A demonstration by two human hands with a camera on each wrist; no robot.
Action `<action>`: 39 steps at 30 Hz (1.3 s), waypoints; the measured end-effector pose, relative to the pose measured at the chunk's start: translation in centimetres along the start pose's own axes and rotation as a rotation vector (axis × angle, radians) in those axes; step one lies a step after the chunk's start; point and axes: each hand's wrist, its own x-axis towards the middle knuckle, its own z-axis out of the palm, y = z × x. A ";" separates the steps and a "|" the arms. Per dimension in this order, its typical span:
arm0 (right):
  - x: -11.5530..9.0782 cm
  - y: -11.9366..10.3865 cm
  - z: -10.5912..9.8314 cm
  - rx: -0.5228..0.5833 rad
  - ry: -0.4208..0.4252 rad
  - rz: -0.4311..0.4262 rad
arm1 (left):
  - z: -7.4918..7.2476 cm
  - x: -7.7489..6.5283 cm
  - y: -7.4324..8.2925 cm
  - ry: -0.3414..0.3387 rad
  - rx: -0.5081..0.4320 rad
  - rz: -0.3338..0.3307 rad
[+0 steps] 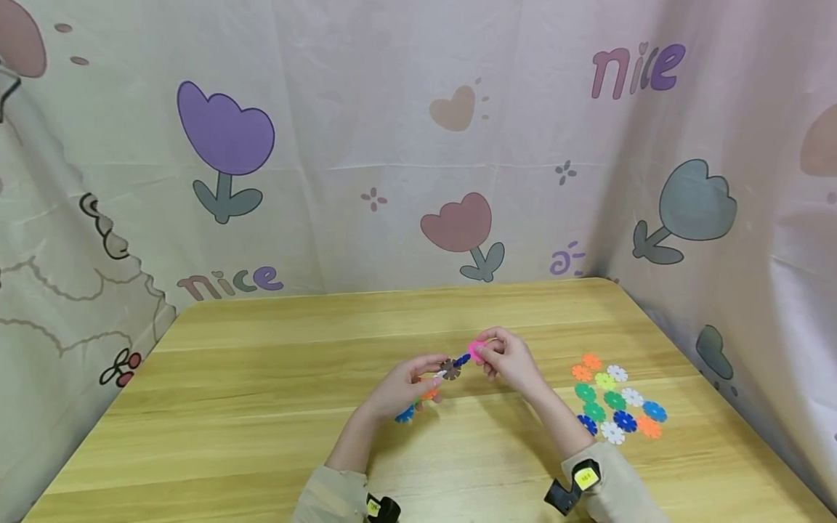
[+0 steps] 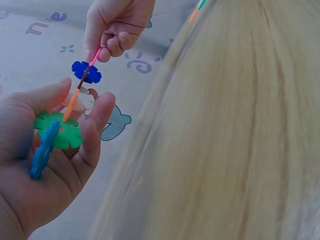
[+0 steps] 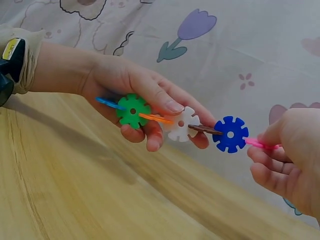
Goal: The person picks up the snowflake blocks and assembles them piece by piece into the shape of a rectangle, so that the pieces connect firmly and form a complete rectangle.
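A chain of notched plastic snowflake discs runs between both hands. From its left end, the right wrist view shows light blue (image 3: 107, 102), green (image 3: 126, 118), orange (image 3: 156, 118), white (image 3: 176, 132), brown (image 3: 205, 130), dark blue (image 3: 222, 138) and pink (image 3: 255, 143) discs, each slotted into its neighbour at a turned angle. My left hand (image 1: 400, 388) pinches the chain around the white disc, with the green and light blue discs over its palm. Between thumb and fingers, my right hand (image 1: 515, 365) grips the pink disc, whose edge meets the dark blue one. The chain hangs above the table.
Loose discs lie grouped on the table's right side, among them an orange disc (image 1: 649, 426), a green disc (image 1: 615, 400), a dark blue disc (image 1: 625, 421) and a yellow-green disc (image 1: 605, 380). The wooden table (image 1: 261, 378) meets a printed curtain (image 1: 353, 109) behind.
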 end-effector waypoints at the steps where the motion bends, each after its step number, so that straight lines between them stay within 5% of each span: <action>1: 0.0 0.0 0.0 0.005 0.001 0.002 | 0.0 0.0 0.0 0.000 0.000 0.000; 39: -0.8 0.2 1.1 0.096 0.045 -0.050 | -0.1 0.0 -0.1 -0.005 0.001 -0.006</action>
